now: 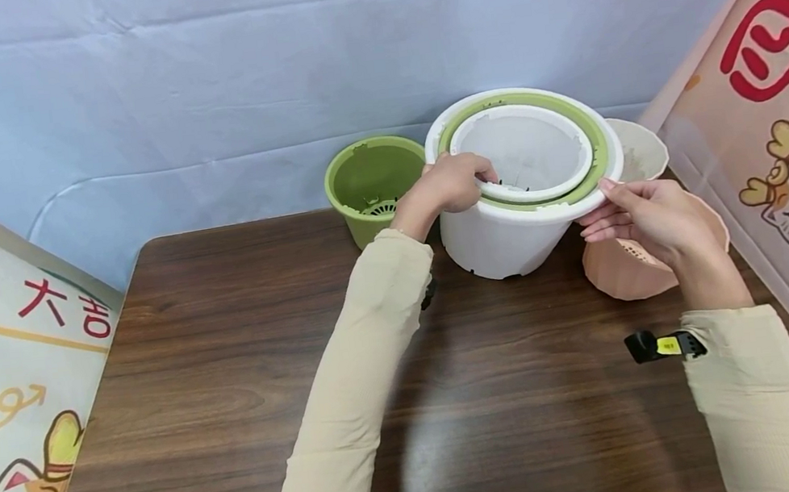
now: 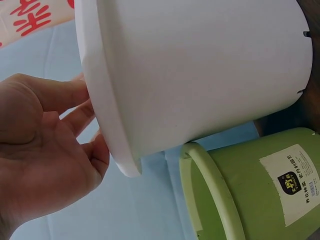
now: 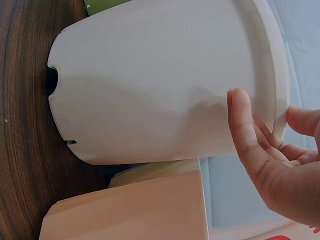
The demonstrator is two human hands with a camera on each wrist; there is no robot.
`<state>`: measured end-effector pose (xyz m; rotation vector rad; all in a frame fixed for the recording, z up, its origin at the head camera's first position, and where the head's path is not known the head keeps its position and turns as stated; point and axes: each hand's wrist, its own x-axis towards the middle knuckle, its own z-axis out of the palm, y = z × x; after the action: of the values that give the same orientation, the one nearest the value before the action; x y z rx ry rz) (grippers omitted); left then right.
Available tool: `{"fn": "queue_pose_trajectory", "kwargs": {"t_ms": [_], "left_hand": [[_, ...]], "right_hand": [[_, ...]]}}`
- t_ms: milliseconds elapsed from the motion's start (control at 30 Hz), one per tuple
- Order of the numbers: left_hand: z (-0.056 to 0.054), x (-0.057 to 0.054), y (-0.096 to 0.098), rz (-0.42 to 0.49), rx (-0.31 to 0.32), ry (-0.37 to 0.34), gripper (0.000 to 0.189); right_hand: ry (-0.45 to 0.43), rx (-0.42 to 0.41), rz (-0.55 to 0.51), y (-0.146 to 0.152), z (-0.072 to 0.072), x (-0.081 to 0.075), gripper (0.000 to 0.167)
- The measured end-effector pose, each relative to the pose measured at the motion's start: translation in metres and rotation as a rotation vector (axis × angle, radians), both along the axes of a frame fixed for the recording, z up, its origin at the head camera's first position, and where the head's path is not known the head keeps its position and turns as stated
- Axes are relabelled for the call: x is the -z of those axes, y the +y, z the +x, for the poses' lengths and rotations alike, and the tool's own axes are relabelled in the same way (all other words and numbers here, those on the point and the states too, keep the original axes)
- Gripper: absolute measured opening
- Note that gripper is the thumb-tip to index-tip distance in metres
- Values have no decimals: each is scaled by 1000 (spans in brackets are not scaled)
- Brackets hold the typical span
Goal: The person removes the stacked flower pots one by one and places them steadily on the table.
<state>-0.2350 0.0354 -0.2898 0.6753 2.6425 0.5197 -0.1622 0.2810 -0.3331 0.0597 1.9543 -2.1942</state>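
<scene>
A large white plastic flower pot (image 1: 496, 242) stands upright on the table. Nested inside it are a green pot (image 1: 600, 141) and, innermost, a smaller white pot (image 1: 525, 142), their rims forming rings. My left hand (image 1: 456, 180) reaches over the left front of the outer rim, its fingers hooked over the small white pot's rim; the left wrist view hides its fingertips behind the outer rim. At the right front, my right hand (image 1: 651, 221) pinches the large pot's rim, thumb on top and fingers beneath, as the right wrist view shows too.
Left of the stack stands another green pot (image 1: 385, 167) with a slotted bottom and a paper label (image 2: 292, 185). On the right are a peach ribbed pot (image 1: 634, 271) and a cream pot (image 1: 642, 149) behind it. Cloth backdrops rise behind the brown wooden table (image 1: 232, 362) and at both sides.
</scene>
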Motion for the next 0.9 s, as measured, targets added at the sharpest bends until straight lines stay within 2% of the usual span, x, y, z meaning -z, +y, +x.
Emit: {"fn": "queue_pose_trajectory", "kwargs": {"t_ms": [333,400,433,600,633,667,900], "left_hand": [[1,0,-2,83,-54,12,36],[0,1,-2,91,-65,16,35],[-4,6,-1,106,-73,21,36],[-5,9,0,137,-90,38,32],[-4,9,0,143,-90,40,32],[0,4,-2,140,-90,38,30],[3,5,-5,218,-137,44,26]], "right_hand": [[9,-16,-19,0,0,-1,24],[8,-13,-19,0,0,-1,24],[8,-12,-17,0,0,-1,24],[6,-9,-9,-1,0,-1,24],[7,-9,-9,-1,0,-1,24],[7,-10,-9,-1,0,-1,24],[8,-13,-15,-2,1,-1,25]]}}
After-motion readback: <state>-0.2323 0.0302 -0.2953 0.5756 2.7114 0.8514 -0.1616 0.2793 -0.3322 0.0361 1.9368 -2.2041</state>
